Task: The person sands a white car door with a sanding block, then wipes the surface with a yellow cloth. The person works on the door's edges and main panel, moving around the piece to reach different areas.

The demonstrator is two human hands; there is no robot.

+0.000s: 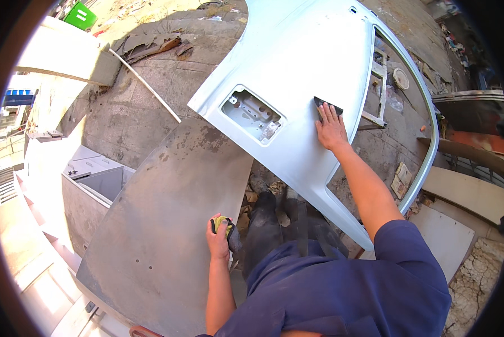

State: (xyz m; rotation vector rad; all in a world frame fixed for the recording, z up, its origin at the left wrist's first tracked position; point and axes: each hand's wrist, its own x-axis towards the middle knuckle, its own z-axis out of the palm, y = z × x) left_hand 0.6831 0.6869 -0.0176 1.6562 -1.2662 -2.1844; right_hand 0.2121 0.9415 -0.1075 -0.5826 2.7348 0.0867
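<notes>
A pale blue car body side panel (pixel 297 73) with a window frame and a rectangular fuel-filler recess (pixel 252 115) lies in front of me. My right hand (pixel 332 130) is stretched over it near the window opening. Its fingers lie flat on a black sheet (pixel 321 101), which looks like sandpaper, pressing it against the panel; most of the sheet is under the fingers. Low at the left, my left hand (pixel 218 238) is closed around a crumpled yellow-and-black cloth (pixel 223 224). That hand is over the edge of a grey metal panel (pixel 173 224), apart from the blue one.
A light metal stand (pixel 378 84) shows through the window opening. Left of the blue panel, a white pipe (pixel 145 84) lies on the concrete. A grey cabinet (pixel 94 174) stands at the left. Flat boards (pixel 465 191) and cracked rubble (pixel 477 275) are at the right.
</notes>
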